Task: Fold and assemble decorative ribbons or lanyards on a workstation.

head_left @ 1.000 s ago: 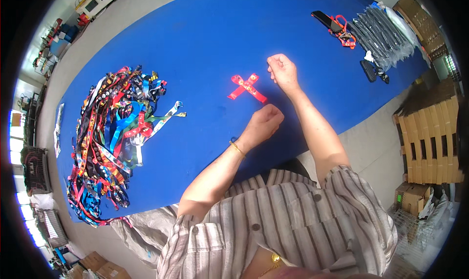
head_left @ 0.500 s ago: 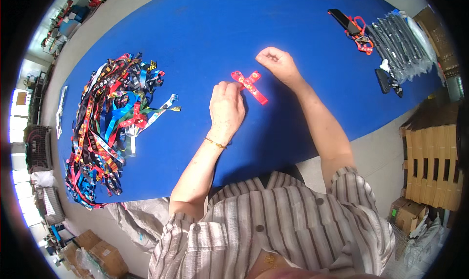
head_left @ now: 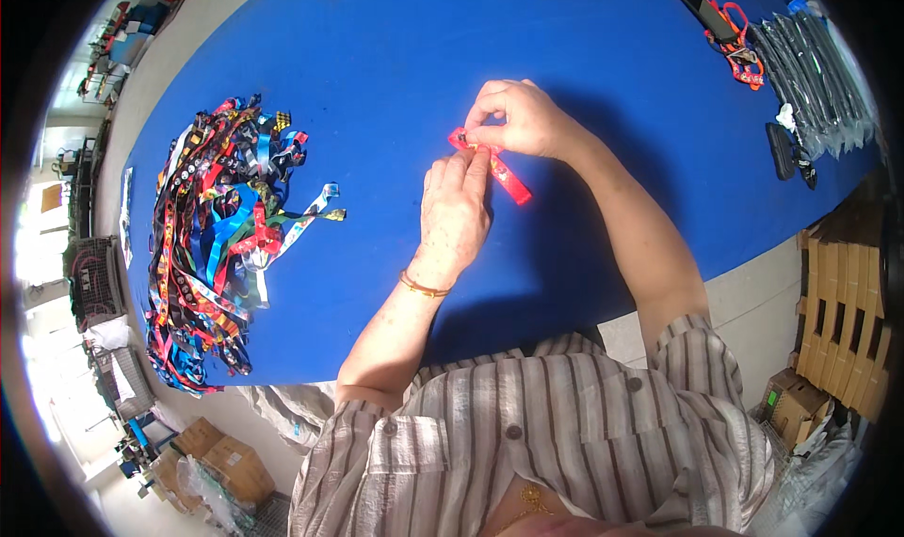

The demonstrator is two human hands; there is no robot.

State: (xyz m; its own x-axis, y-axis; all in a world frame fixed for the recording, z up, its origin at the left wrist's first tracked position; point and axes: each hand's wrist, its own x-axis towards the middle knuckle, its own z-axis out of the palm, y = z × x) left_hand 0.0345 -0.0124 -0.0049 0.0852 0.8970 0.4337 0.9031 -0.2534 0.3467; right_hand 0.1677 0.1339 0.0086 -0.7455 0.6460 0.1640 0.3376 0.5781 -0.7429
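A short red printed strap, folded over itself, lies on the blue table in front of me. Bunched at its crossing, the fingers of my left hand pin it from the near side. From the far right, my right hand pinches the upper part of the strap, thumb and forefinger meeting close to the left fingertips. Much of the fold is hidden beneath my fingers; one end sticks out toward the lower right. A small dark piece shows at the upper left of the strap, too small to name.
To the left, a large heap of colourful lanyards covers the blue table. At the far right are a black phone-like object, an orange-red lanyard, plastic-wrapped dark packs and a small black item.
My right hand has come down and left, from hovering empty above the table to pinching the red strap. The left hand still holds the strap; the whole view has shifted slightly.
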